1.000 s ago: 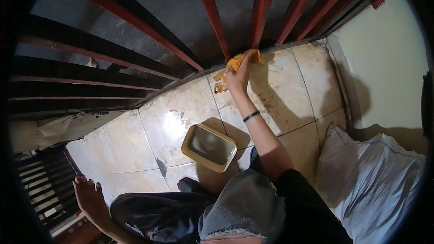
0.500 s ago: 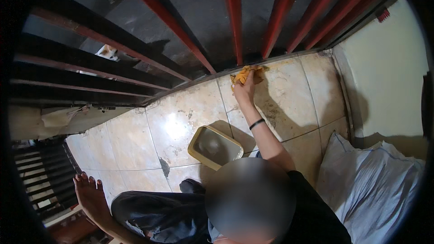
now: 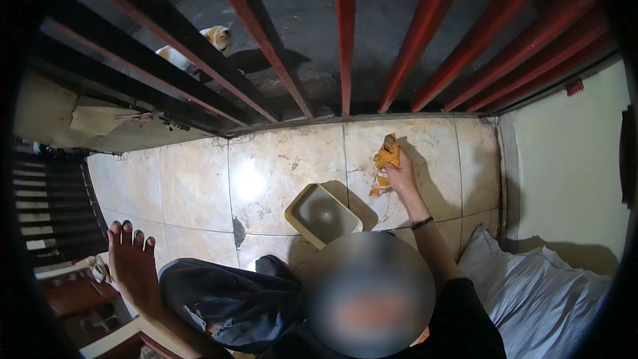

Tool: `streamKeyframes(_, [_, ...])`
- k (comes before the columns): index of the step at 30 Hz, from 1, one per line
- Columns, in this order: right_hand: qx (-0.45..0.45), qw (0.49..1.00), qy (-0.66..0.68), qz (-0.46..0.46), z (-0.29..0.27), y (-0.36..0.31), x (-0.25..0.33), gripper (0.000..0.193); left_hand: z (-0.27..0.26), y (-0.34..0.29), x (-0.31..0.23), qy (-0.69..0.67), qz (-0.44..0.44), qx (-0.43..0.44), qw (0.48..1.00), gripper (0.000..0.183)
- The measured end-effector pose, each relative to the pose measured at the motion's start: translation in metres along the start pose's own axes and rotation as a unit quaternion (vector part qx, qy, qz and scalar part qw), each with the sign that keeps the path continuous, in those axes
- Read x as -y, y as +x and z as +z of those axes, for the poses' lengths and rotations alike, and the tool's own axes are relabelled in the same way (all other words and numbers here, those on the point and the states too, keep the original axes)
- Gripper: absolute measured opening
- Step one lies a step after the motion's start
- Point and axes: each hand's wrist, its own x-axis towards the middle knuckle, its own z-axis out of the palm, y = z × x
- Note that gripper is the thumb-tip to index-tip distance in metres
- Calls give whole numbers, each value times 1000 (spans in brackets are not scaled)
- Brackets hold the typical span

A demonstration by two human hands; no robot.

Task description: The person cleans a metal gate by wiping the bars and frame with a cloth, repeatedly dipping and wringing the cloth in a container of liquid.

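My right hand [image 3: 401,177] is closed round a crumpled orange cloth [image 3: 386,157], part of which hangs below the fingers with pale patches on it. The cloth is over the cream floor tiles [image 3: 286,153], a little short of the red bars; whether it touches the floor I cannot tell. Nearer to me and left of the hand stands a yellowish rectangular tub [image 3: 296,211] with what looks like murky water in it. My left hand is out of view.
Red metal bars [image 3: 345,40] run along the far side, with a white and tan animal [image 3: 216,38] behind them. A white woven sack [image 3: 525,286] lies at the right by a pale wall [image 3: 565,159]. My bare foot [image 3: 133,262] is at the left. Dark smudges mark the tiles.
My right hand has drawn the cloth back from the foot of the bars, toward me and slightly right. Behind the bars the animal has moved right. The view has shifted.
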Motion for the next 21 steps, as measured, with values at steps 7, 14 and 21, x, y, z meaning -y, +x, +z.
streamKeyframes(7, [17,981,105,-163,78,65,98,57,22,2,13,-44,-1,95,995,22])
streamKeyframes(14, [-29,987,155,9,87,82,90,39,38,-18,12,-15,28,78,996,22])
streamKeyframes(21, [-145,884,-71,-439,48,8,346,23,35,-14,6,-23,12,59,998,21])
